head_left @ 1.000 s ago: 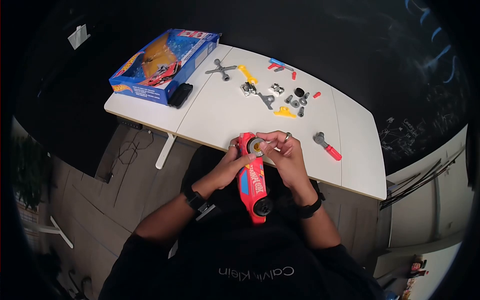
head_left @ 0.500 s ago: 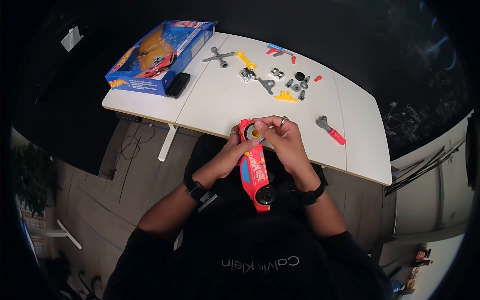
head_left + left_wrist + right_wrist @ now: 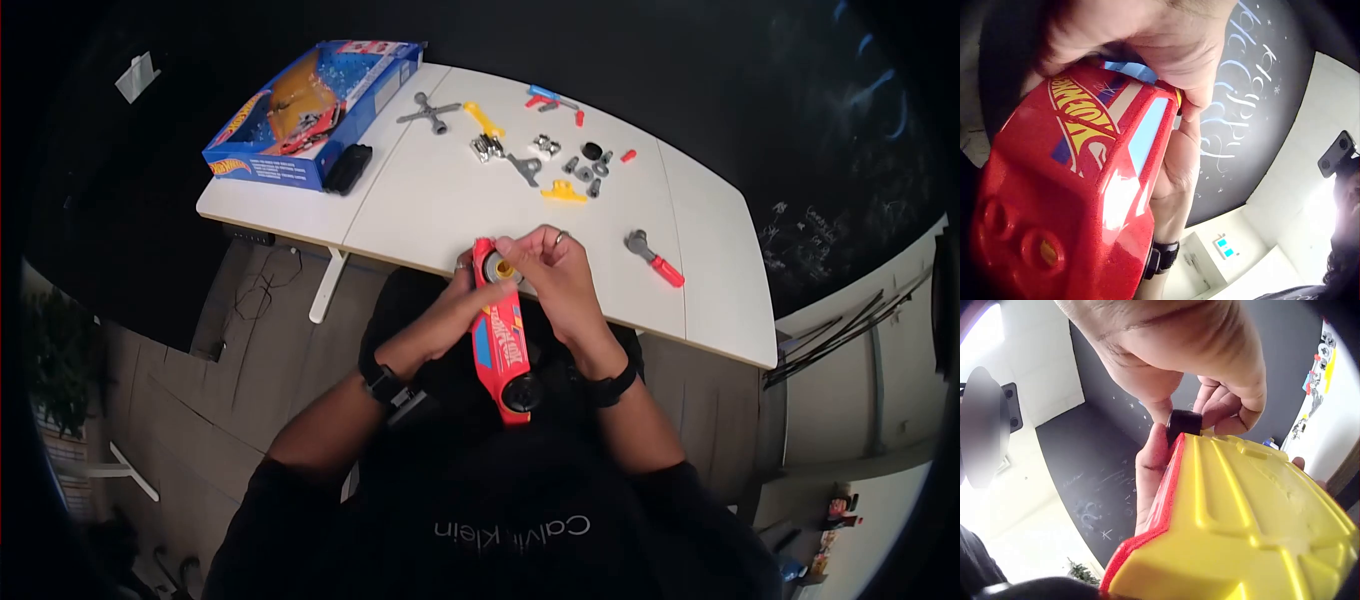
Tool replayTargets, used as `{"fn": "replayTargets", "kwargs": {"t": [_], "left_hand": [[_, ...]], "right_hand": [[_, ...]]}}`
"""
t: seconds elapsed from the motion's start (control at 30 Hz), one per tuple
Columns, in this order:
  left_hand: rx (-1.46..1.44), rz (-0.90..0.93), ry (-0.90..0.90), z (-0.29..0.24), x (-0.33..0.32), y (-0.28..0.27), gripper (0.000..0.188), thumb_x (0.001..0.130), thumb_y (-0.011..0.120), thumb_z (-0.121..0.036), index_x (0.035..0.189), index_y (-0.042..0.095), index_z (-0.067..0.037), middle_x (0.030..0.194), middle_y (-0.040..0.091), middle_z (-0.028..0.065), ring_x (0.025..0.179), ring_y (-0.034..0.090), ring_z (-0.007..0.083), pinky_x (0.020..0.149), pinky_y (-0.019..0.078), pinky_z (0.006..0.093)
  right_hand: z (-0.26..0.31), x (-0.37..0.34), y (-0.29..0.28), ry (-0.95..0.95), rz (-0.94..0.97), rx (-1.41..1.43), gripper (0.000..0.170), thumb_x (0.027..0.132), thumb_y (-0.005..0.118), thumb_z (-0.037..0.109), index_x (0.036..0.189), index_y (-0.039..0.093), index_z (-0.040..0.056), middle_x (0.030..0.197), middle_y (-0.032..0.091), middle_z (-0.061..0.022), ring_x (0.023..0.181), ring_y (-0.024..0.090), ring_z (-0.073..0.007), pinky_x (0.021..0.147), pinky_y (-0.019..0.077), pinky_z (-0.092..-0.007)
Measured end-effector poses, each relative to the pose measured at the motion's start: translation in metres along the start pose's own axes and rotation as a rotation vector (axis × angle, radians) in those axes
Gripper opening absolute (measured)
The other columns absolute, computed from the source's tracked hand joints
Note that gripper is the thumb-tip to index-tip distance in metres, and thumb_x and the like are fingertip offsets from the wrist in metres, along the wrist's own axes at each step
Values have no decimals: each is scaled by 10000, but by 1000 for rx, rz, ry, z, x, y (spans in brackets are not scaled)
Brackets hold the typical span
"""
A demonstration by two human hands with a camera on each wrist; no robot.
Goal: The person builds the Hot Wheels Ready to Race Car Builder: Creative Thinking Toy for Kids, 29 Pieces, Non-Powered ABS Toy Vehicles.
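Note:
A red toy car [image 3: 497, 345] is held on its side above the lap, at the table's front edge. My left hand [image 3: 448, 318] grips its far end, thumb beside a wheel [image 3: 491, 270] with a grey rim and yellow centre. My right hand [image 3: 562, 285] pinches that wheel, its thumb lying across the far edge. In the right wrist view the black tyre [image 3: 1183, 422] sits between thumb and fingers, over the car's yellow underside [image 3: 1229, 487]. A second, black wheel [image 3: 521, 393] is on the near end. The left wrist view shows the car's red bodywork [image 3: 1119, 206].
On the white table [image 3: 400, 220] lie a grey cross wrench [image 3: 430, 112], a yellow wrench [image 3: 484, 119], chrome engine-like parts [image 3: 488, 148], a yellow bracket [image 3: 564, 192], several grey screws [image 3: 584, 174] and a red-handled tool [image 3: 664, 270]. A blue toy box [image 3: 315, 115] stands at the left.
My right thumb has moved from the wheel's near right side round to its far edge. The left hand keeps its grip on the car. The head view has shifted slightly.

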State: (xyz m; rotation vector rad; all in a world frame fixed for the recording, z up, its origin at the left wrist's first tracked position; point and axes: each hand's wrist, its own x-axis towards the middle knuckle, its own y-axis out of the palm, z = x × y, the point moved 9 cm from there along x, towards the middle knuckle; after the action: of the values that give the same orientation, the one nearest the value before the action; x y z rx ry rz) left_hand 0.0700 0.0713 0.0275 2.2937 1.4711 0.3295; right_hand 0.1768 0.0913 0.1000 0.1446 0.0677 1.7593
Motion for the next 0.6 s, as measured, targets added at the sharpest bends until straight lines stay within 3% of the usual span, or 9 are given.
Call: {"fn": "replayTargets", "kwargs": {"t": [0.1,0.3,0.37,0.43,0.5,0.53,0.6], "left_hand": [[-146,53,-11,11,8,-7,858,974,608,-506,1549,184,-31,1415,424,126,1272,502,184,972,527,380],[10,-19,-8,10,8,-16,847,963,611,-522,1524,219,-21,1390,448,131,1267,509,184,968,530,392],[43,-60,-52,13,7,-21,848,961,612,-533,1514,235,-13,1378,466,133,1256,527,182,944,544,395],[35,-78,-53,11,6,-21,843,961,612,-539,1508,245,-13,1367,479,133,1235,548,181,924,554,391],[23,-96,-54,10,5,-20,839,961,612,-545,1502,255,-13,1356,493,134,1213,570,180,904,564,387],[28,-115,-57,10,4,-21,827,963,613,-546,1494,264,-15,1343,504,135,1190,587,179,890,570,381],[30,-133,-59,8,5,-23,816,965,613,-546,1485,273,-17,1331,515,135,1167,605,177,877,576,375]], "right_hand": [[8,2,4,-41,10,15,233,926,802,159,915,632,-1,823,693,-48,722,621,-59,672,507,-206],[-2,9,-4,-14,59,-52,241,959,769,213,903,628,26,838,670,-22,751,592,-46,676,496,-202],[1,14,-2,-3,172,-130,281,1003,708,299,923,646,37,852,654,-7,762,579,-50,672,496,-217],[8,35,-23,-81,219,-293,351,1027,650,381,937,667,41,859,648,-2,767,583,-66,669,503,-240],[21,58,-62,-40,66,-524,394,1011,656,413,896,681,37,847,665,-30,755,585,-86,670,515,-272],[26,73,-83,-180,52,-769,369,988,683,394,909,692,34,853,694,-84,758,646,-157,683,538,-329],[49,84,-115,-229,-53,-1373,313,948,720,353,937,704,41,914,715,-137,837,702,-263,739,558,-392]]}}
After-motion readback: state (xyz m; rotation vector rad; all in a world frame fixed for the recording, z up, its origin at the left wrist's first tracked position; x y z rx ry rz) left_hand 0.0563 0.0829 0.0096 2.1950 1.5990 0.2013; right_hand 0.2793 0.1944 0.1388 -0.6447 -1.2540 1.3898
